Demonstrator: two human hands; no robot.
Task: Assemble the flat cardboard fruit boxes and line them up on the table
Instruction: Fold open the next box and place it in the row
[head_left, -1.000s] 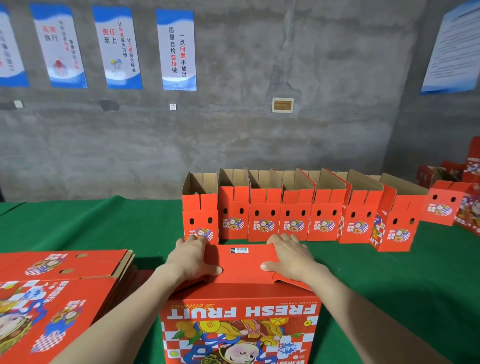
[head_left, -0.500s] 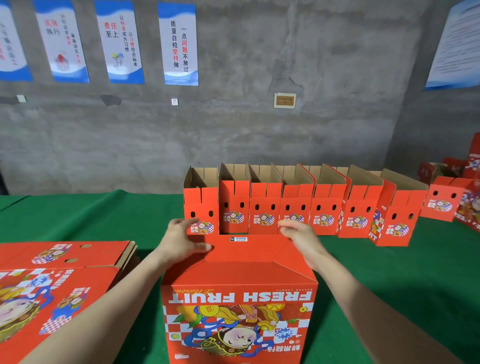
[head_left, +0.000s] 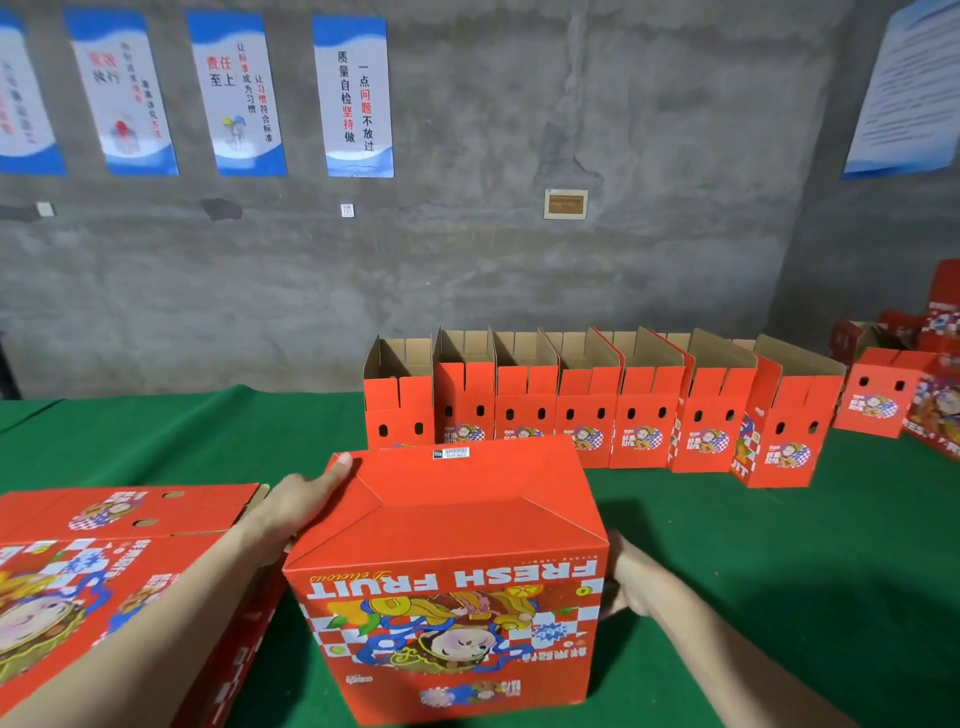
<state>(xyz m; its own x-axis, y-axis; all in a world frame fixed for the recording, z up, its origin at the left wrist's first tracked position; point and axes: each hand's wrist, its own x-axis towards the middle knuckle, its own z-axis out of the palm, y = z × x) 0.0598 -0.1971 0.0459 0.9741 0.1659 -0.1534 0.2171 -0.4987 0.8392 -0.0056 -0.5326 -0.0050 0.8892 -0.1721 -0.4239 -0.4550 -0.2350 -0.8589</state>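
Observation:
A red "FRESH FRUIT" cardboard box (head_left: 447, 525) stands upside down on the green table (head_left: 779, 571) just in front of me, its folded bottom flaps closed on top. My left hand (head_left: 296, 509) lies flat against its left side, fingers straight up to the top corner. My right hand (head_left: 631, 577) presses on its right side, with the fingers hidden behind the box. Behind it a row of several assembled boxes (head_left: 587, 405) stands open-topped along the far part of the table.
A stack of flat unfolded boxes (head_left: 104, 545) lies at my left, under my left forearm. More red boxes (head_left: 883, 395) stand at the far right. A grey concrete wall with posters (head_left: 353, 93) rises behind the table.
Both hands left the top flaps and slid down to the box's two sides. The box has turned slightly and sits nearer to me.

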